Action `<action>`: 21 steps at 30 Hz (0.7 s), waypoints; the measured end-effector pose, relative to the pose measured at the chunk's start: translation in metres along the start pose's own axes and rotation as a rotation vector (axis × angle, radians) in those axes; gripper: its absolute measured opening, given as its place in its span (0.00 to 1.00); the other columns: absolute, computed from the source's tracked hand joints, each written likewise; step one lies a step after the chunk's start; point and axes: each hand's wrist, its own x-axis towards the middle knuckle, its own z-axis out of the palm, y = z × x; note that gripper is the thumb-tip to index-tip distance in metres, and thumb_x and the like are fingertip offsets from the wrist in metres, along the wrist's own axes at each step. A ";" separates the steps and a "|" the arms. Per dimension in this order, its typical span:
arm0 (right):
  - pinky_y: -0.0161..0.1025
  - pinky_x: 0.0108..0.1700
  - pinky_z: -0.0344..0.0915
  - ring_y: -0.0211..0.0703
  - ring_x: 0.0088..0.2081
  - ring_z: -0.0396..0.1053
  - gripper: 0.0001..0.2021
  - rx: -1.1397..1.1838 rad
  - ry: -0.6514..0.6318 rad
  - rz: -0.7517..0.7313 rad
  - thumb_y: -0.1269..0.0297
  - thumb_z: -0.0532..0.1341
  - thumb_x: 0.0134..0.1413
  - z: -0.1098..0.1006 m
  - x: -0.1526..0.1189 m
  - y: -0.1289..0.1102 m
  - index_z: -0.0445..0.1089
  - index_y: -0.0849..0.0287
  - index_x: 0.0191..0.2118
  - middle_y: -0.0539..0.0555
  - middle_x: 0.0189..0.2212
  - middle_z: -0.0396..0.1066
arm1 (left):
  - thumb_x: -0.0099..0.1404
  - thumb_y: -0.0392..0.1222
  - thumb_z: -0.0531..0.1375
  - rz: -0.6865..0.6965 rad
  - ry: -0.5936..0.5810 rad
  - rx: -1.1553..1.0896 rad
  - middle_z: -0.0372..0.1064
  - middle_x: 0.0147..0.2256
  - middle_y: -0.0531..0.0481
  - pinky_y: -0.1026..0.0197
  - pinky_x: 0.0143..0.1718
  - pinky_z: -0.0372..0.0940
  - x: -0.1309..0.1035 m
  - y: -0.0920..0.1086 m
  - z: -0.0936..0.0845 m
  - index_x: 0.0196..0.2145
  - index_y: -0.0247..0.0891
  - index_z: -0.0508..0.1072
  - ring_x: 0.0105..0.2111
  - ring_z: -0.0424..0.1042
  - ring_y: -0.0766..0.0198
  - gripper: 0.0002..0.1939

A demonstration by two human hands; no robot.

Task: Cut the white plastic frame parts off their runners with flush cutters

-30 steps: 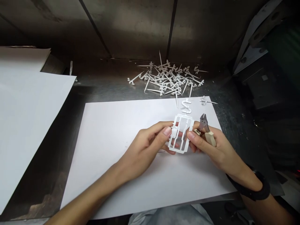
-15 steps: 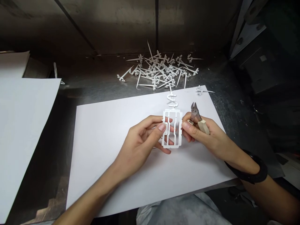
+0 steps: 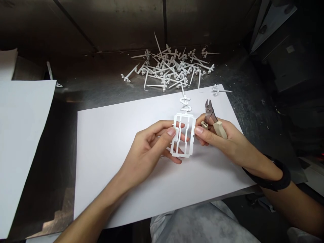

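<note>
My left hand (image 3: pixel 154 145) grips a white plastic frame (image 3: pixel 186 136) by its left side, thumb on top and fingers behind its openings. Slim bars run lengthwise inside the frame, and a curly white sprue (image 3: pixel 186 104) rises from its far edge. My right hand (image 3: pixel 215 136) pinches the frame's right edge between thumb and fingers. Tucked in that same hand are side cutters (image 3: pixel 209 110) with light handles; their jaws are apart and point away from me, clear of the frame.
A white sheet (image 3: pixel 121 202) lies under my hands on the dark metal bench (image 3: pixel 101 91). Behind it is a pile of white sprue pieces (image 3: pixel 174 69), and one loose sprue piece (image 3: pixel 216 90) rests at the sheet's far right corner. More white sheets (image 3: pixel 22 135) lie at the left.
The frame has tilted slightly, its near end swinging left. Both hands keep their hold, and the cutters stay in my right hand. The whole view has shifted a little.
</note>
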 end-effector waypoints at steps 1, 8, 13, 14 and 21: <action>0.36 0.42 0.60 0.40 0.36 0.64 0.10 -0.002 0.004 0.002 0.59 0.61 0.82 0.000 0.000 0.000 0.70 0.56 0.44 0.47 0.33 0.66 | 0.79 0.47 0.65 0.003 -0.004 0.006 0.80 0.46 0.46 0.60 0.33 0.83 0.000 0.000 0.000 0.57 0.41 0.80 0.37 0.79 0.60 0.14; 0.37 0.40 0.60 0.43 0.36 0.63 0.10 -0.070 0.071 -0.001 0.60 0.61 0.80 0.004 0.001 0.001 0.69 0.57 0.42 0.48 0.33 0.65 | 0.79 0.50 0.64 0.039 0.063 0.096 0.77 0.56 0.43 0.58 0.44 0.82 -0.001 -0.006 0.001 0.63 0.43 0.77 0.46 0.81 0.53 0.20; 0.36 0.38 0.60 0.41 0.34 0.62 0.10 -0.094 0.086 -0.002 0.60 0.61 0.80 0.005 0.001 0.001 0.70 0.56 0.42 0.48 0.32 0.64 | 0.80 0.52 0.63 0.021 0.054 0.086 0.76 0.59 0.44 0.58 0.47 0.81 -0.002 -0.007 0.001 0.67 0.45 0.74 0.48 0.81 0.52 0.22; 0.36 0.38 0.60 0.41 0.35 0.62 0.10 -0.085 0.076 0.001 0.60 0.61 0.80 0.005 0.001 0.002 0.70 0.56 0.42 0.48 0.32 0.64 | 0.80 0.51 0.63 0.011 0.042 0.071 0.76 0.59 0.45 0.58 0.47 0.81 -0.002 -0.006 0.000 0.66 0.45 0.74 0.49 0.81 0.53 0.22; 0.37 0.41 0.61 0.42 0.36 0.63 0.10 -0.037 0.043 0.044 0.59 0.61 0.81 0.003 0.000 0.002 0.71 0.55 0.43 0.47 0.32 0.65 | 0.80 0.45 0.63 -0.032 -0.017 -0.033 0.78 0.54 0.44 0.60 0.42 0.82 -0.001 -0.003 -0.002 0.64 0.43 0.75 0.45 0.82 0.55 0.18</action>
